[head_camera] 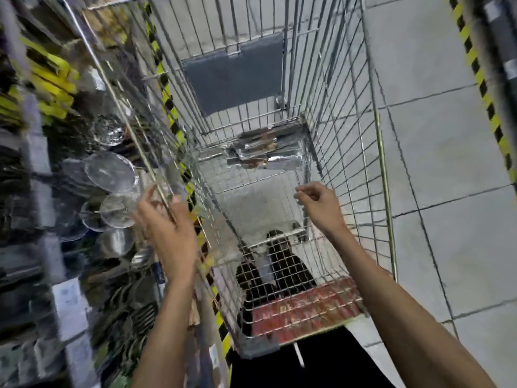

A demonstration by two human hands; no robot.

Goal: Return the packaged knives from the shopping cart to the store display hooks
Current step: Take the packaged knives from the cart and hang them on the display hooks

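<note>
Several packaged knives (265, 152), in shiny clear wrap with brown handles, lie in a pile at the far end of the wire shopping cart (349, 141). My left hand (167, 231) is at the cart's left rim, fingers spread, and seems to touch a thin metal rod there; blur hides whether it grips anything. My right hand (316, 203) hovers over the middle of the cart with its fingers loosely curled and nothing in them. Both hands are well short of the knives.
Store shelving (84, 177) with metal strainers, lids and yellow-tagged goods runs along the left, very blurred. Yellow-black striped tape (179, 130) marks the shelf base. A red child-seat flap (305, 312) sits at the cart's near end. Grey tiled floor (433, 135) lies to the right.
</note>
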